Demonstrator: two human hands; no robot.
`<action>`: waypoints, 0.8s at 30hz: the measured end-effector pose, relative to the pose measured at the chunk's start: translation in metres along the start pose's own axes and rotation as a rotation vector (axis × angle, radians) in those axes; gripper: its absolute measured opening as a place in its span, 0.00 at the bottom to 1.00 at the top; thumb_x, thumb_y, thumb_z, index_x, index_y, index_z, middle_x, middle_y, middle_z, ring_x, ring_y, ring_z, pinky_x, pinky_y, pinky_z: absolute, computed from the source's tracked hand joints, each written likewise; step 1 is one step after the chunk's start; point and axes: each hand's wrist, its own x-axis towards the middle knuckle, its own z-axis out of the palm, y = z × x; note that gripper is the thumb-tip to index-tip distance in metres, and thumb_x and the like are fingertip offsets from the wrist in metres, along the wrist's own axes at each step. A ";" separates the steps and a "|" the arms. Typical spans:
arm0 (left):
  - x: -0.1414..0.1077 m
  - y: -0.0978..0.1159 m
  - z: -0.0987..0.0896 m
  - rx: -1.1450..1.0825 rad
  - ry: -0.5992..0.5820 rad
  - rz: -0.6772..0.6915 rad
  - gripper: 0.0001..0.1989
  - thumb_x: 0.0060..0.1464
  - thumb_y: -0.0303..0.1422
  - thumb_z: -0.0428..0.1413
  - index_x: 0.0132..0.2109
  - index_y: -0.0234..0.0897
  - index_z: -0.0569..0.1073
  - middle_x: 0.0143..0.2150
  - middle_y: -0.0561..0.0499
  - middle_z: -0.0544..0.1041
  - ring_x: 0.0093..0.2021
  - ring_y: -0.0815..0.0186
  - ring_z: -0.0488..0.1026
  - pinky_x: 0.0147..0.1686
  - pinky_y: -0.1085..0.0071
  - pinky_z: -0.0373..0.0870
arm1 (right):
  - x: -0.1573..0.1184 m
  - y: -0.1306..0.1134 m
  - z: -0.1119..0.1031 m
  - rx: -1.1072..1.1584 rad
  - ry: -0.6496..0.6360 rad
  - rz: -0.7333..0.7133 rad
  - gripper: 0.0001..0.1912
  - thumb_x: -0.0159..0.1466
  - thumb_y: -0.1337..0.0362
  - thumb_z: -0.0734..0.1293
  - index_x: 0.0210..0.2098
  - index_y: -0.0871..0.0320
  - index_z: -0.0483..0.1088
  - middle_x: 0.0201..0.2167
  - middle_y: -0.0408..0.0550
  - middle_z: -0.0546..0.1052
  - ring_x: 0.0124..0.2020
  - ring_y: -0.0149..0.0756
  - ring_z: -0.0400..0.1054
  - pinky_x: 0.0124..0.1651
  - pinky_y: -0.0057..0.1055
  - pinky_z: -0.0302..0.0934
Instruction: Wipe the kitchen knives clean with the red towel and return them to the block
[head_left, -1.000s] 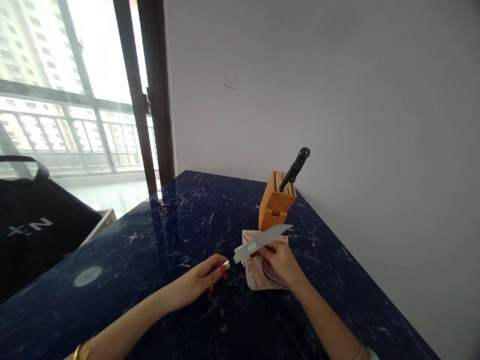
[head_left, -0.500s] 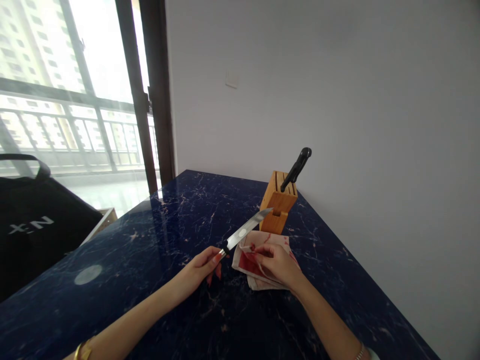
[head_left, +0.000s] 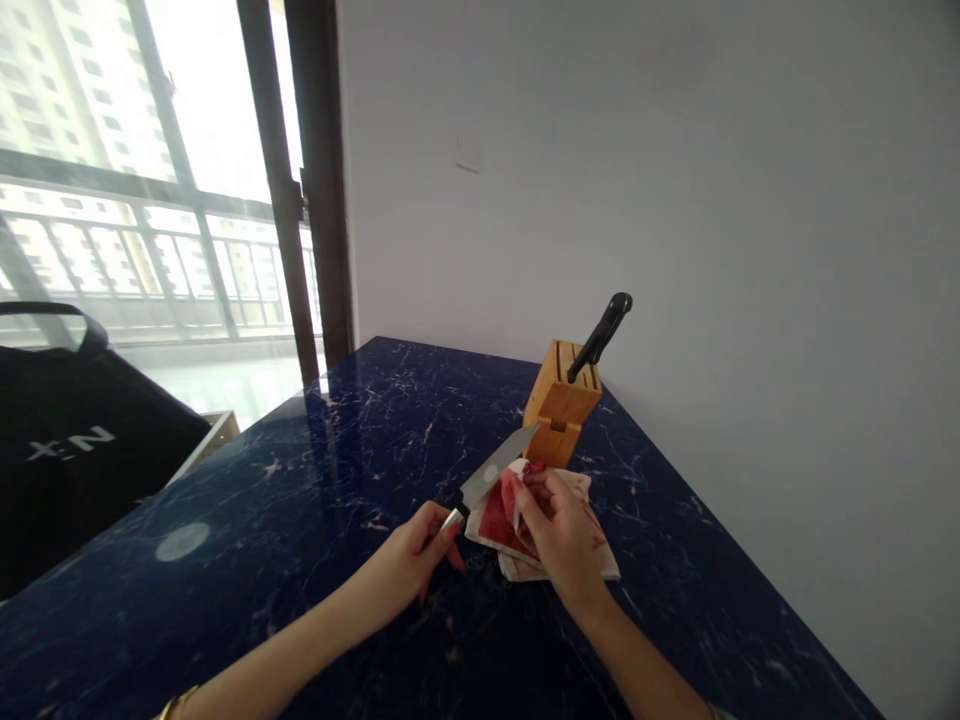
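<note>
My left hand (head_left: 427,545) is closed around the handle of a kitchen knife (head_left: 491,470), whose blade points away and to the right. A folded red and white cloth (head_left: 499,525) lies on the table just right of the handle. With its fingers pinched, my right hand (head_left: 559,525) grips a raised fold of that cloth beside the blade; whether cloth and blade touch is hard to see. Behind the blade's tip stands a wooden knife block (head_left: 562,405). A second knife with a black handle (head_left: 602,335) sits in one of its slots.
The dark blue marbled table (head_left: 300,530) runs back to a plain pale wall (head_left: 637,180). A round pale disc (head_left: 182,542) shows on the table at left. Beyond the left edge is a black bag (head_left: 82,440), near a dark-framed glass door (head_left: 319,180).
My right hand has lifted a fold of the cloth up toward the blade. The knife has turned, showing its blade broader, and my left hand has shifted slightly nearer.
</note>
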 end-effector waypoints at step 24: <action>-0.011 0.010 0.007 0.092 0.034 0.175 0.12 0.58 0.41 0.41 0.40 0.38 0.61 0.25 0.58 0.65 0.21 0.73 0.60 0.23 0.77 0.58 | 0.006 0.008 -0.003 -0.029 -0.091 -0.147 0.13 0.59 0.67 0.60 0.43 0.54 0.68 0.40 0.46 0.74 0.42 0.35 0.68 0.48 0.32 0.60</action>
